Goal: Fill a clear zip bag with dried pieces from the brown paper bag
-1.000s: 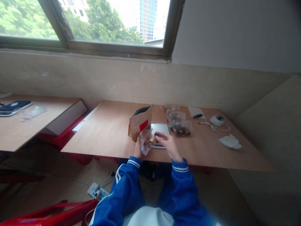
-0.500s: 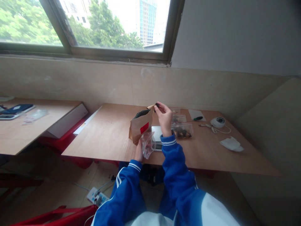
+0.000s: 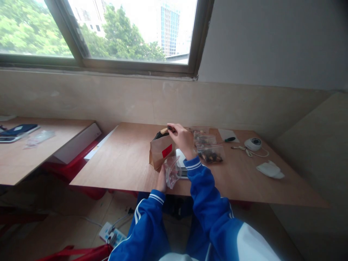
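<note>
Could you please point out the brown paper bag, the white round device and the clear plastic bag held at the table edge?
brown paper bag (image 3: 160, 154), head view, on its front face.
white round device (image 3: 252, 143), head view, on its top.
clear plastic bag (image 3: 173, 172), head view, on its crumpled middle.

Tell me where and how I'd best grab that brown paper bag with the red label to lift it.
Probably pinch the brown paper bag at its open top rim, coming from above. It stands upright with its mouth facing up, and the right hand is already at that rim, while the left hand holds a clear zip bag just in front. The flat side walls would likely buckle under a squeeze.
</note>
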